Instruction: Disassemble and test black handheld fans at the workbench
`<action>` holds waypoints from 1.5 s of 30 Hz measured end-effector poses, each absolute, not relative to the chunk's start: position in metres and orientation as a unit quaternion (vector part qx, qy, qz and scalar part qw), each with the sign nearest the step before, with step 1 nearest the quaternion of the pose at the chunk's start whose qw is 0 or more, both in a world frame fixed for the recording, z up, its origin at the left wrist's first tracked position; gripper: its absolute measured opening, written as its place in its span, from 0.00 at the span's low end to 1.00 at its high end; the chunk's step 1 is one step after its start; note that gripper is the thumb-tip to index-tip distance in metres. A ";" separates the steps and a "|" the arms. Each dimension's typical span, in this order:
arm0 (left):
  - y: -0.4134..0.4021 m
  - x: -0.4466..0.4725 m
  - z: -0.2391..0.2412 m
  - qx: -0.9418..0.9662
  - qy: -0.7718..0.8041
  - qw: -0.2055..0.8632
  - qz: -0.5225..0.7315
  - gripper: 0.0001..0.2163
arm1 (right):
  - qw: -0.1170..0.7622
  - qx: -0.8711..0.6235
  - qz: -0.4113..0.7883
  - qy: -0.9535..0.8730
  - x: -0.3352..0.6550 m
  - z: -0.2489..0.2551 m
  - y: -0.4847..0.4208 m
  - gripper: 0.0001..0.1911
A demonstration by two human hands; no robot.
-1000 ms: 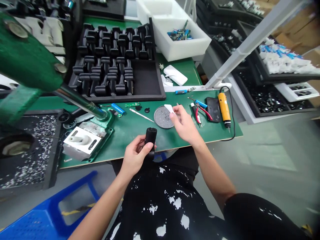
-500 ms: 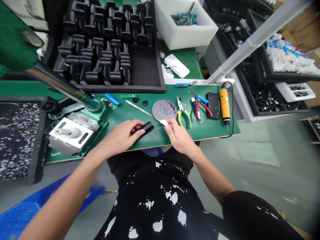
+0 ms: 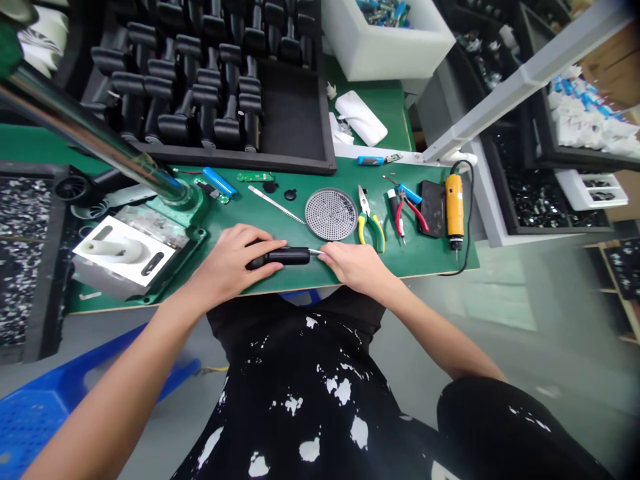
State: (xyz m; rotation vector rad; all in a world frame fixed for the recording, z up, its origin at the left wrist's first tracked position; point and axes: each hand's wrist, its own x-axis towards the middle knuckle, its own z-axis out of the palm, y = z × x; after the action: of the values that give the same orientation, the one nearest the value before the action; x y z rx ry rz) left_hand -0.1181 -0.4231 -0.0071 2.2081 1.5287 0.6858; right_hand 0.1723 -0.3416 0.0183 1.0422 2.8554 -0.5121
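Observation:
My left hand [image 3: 235, 260] is closed round a black plastic handle casing [image 3: 293, 256], which lies level just above the bench's front edge. From the right, my right hand [image 3: 357, 265] pinches a thin silvery tool [image 3: 315, 251], mostly hidden by the fingers. Its tip meets the casing's right end; whether it goes inside I cannot tell. Just beyond my right hand lies a round grey dish [image 3: 331, 215] with rows of small holes or parts. A long metal strip-like tool [image 3: 275, 203] rests to the dish's left, with two small black caps [image 3: 290, 195] behind it.
Yellow-green pliers [image 3: 370, 220], red-handled cutters [image 3: 410, 213] and a yellow electric screwdriver [image 3: 455, 213] lie at right. A press fixture [image 3: 125, 247] stands at left. Behind is a black tray [image 3: 295, 160] of black housings. A white foam box [image 3: 390, 57] stands at back right.
My right hand has moved from the dish's near rim down to the casing's end. The casing, tilted before, is now level in my left hand. The view has shifted slightly.

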 end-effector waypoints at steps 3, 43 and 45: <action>-0.422 -0.117 -0.010 0.772 0.547 0.202 0.252 0.17 | 0.051 0.312 -0.156 0.936 0.173 0.020 -0.338 0.24; -0.424 -0.107 -0.019 0.756 0.597 0.148 0.225 0.28 | 0.167 0.238 -0.163 0.943 0.156 0.046 -0.316 0.28; -0.425 -0.106 -0.018 0.751 0.600 0.154 0.227 0.27 | 0.176 0.249 -0.196 0.932 0.161 0.055 -0.314 0.27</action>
State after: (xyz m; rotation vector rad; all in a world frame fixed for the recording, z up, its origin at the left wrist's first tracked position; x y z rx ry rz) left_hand -0.1065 -0.4246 -0.0178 2.1536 1.7189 0.6511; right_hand 0.1607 -0.3141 0.0553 0.7063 2.6395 -0.5558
